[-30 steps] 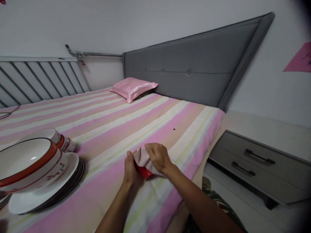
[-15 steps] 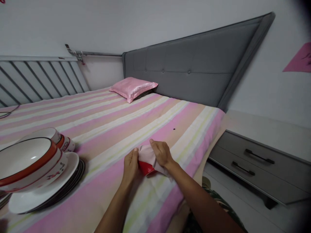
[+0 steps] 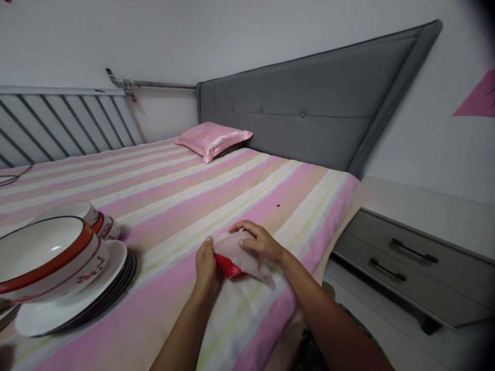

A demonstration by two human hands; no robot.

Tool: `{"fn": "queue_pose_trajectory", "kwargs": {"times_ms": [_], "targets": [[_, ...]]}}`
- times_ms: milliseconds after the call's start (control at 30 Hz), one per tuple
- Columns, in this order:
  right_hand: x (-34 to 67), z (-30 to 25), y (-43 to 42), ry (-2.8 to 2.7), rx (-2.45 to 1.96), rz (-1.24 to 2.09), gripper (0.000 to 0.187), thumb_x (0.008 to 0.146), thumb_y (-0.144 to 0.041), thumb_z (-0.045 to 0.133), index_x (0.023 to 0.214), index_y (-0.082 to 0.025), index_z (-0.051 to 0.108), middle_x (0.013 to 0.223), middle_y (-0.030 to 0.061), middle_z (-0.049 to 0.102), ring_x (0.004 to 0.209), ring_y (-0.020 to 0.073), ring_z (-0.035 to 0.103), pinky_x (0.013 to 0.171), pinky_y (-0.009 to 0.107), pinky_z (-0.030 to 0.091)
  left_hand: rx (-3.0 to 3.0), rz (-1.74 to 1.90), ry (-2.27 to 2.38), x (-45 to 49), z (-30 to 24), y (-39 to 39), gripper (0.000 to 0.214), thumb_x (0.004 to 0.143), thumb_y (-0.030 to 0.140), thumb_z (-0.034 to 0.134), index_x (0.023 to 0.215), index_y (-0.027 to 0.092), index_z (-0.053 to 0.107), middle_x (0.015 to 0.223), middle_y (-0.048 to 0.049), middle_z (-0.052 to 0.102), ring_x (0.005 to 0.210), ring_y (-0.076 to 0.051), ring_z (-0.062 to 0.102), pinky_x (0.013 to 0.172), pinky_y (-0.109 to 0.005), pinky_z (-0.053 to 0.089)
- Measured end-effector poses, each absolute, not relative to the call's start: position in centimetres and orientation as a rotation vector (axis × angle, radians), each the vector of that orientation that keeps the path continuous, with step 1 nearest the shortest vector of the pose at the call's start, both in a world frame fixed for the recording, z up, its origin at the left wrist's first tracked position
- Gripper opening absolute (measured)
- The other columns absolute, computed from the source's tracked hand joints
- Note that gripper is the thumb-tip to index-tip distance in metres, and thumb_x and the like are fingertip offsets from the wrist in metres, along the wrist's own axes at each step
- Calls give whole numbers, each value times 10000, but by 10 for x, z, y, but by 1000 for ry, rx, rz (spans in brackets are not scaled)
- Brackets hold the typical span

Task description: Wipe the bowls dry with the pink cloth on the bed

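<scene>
Red cup (image 3: 229,268): lying on the sheet (image 3: 162,206) close to the bed's near edge, between the two hands. Only a small red bit is peeking out from under the cloth.
Cloth (image 3: 249,257): pale and floppy, draping over the cup and trailing onto the sheet on the right.
Left hand (image 3: 206,264): wrapping round the cup's left side, with the thumb up at the cloth's edge. It is gripping the cup.
Right hand (image 3: 260,242): lying on top of the cloth with its fingers stretched out, pressing down and not pinching.
Feel: the cup is looking small, hard and smooth, so it is likely light and a bit slippery. I cannot tell if it would break. The cloth is looking soft and light, bending any way.
Where to hold: round the cup's side, as the left hand is doing. The cloth is easy to bunch up anywhere under the right hand.
Bowls (image 3: 42,257): sitting on plates (image 3: 77,304) at the left, well apart from the hands.
Hard to see: the cloth is hiding the cup's shape and mouth. The left fingers are hiding under the cup. The picture's left edge is cutting off the bowls. A dark speck (image 3: 278,205) on the sheet is too small to tell.
</scene>
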State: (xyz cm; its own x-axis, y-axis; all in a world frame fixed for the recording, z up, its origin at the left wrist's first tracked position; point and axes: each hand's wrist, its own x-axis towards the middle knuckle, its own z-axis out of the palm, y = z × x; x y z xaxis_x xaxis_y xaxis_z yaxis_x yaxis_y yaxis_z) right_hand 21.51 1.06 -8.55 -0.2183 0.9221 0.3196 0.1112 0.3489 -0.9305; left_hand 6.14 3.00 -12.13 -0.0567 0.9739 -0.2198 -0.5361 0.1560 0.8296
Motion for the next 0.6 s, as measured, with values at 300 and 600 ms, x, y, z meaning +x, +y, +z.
{"fn": "queue_pose_trajectory", "kwargs": {"times_ms": [300,600], "targets": [[227,-82,8,-1796,-1056,1149,555,600,-280,790,1114,-192,600,1040,33,620,907,190,579,761,277,476,622,1372,1033,60,-122,32,345,678,453,687,678,187,467,501,50,491,428,-112,458,439,-242,404],[230,-81,7,-1806,-1141,1288,360,565,-357,806,803,-136,650,729,-24,570,662,113,513,570,200,421,679,1362,1069,58,-122,31,397,640,475,725,642,189,450,498,78,427,427,-77,380,426,-210,338]]}}
